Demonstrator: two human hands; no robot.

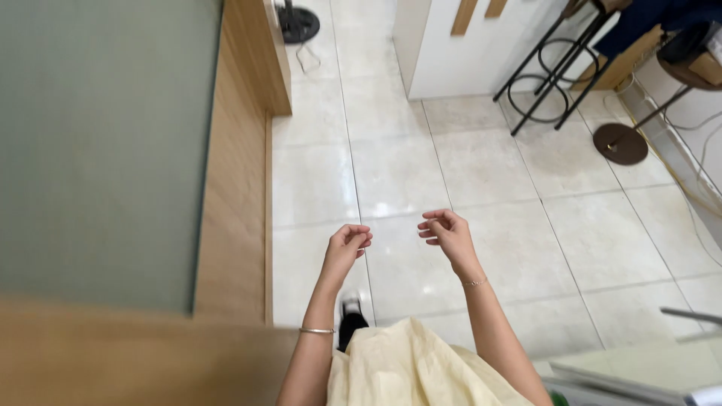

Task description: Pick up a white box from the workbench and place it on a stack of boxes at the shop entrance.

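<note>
My left hand [347, 246] and my right hand [445, 232] hang in front of me over the pale tiled floor [481, 165]. Both have loosely curled fingers and hold nothing. A thin bangle circles my left forearm and a fine bracelet my right wrist. Below them I see my cream-coloured garment [406, 368] and a dark shoe [350, 319] on the floor. The hands are a small gap apart and touch nothing.
A wooden counter with a grey-green top [98, 150] runs along the left. Black bar stools [553, 71] and a round stand base [620, 143] stand at the back right. A white cabinet [451, 53] is ahead, a fan base [298, 24] farther back.
</note>
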